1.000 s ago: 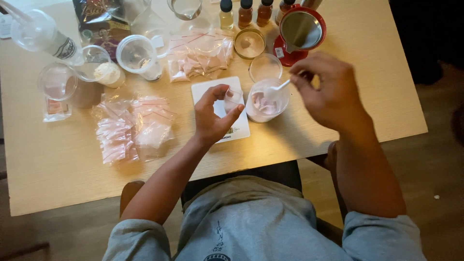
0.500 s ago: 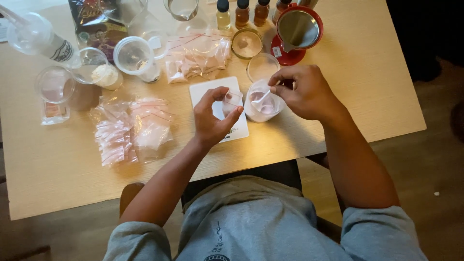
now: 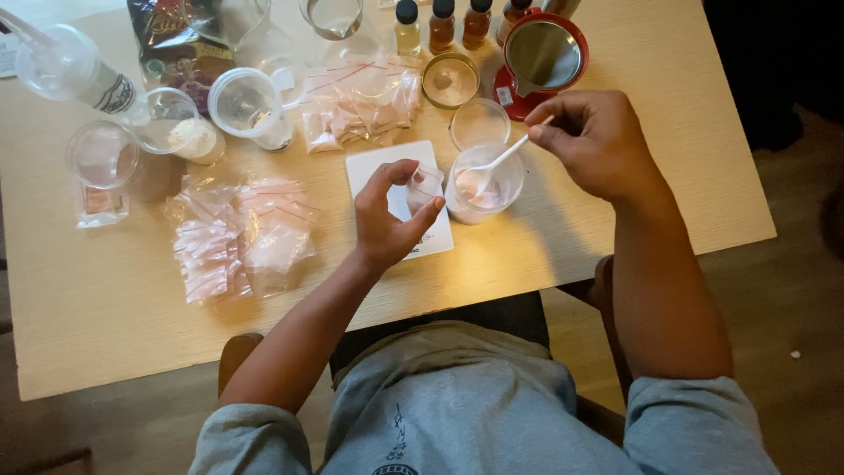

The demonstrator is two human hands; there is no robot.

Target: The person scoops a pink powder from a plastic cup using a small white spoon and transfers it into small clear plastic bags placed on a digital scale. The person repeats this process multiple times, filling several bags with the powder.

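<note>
My left hand [image 3: 391, 220] pinches a small clear zip bag [image 3: 420, 186] upright over a flat white scale [image 3: 369, 171] at the middle of the wooden table [image 3: 105, 325]. Just right of it stands a clear plastic cup [image 3: 510, 180] with pale pink powder in the bottom. My right hand [image 3: 602, 141] holds a white plastic spoon [image 3: 492, 167] by the handle, its bowl inside the cup.
A heap of small red-striped zip bags [image 3: 237, 237] lies left of the scale, another pile [image 3: 360, 105] behind it. At the back stand several cups and lids [image 3: 246, 101], small brown bottles [image 3: 440, 22], a gold tin [image 3: 449, 81], a red round mirror [image 3: 543, 54].
My right hand has lifted and drawn back to the right, tilting the spoon handle up while its bowl stays in the cup. My left hand keeps the bag over the scale.
</note>
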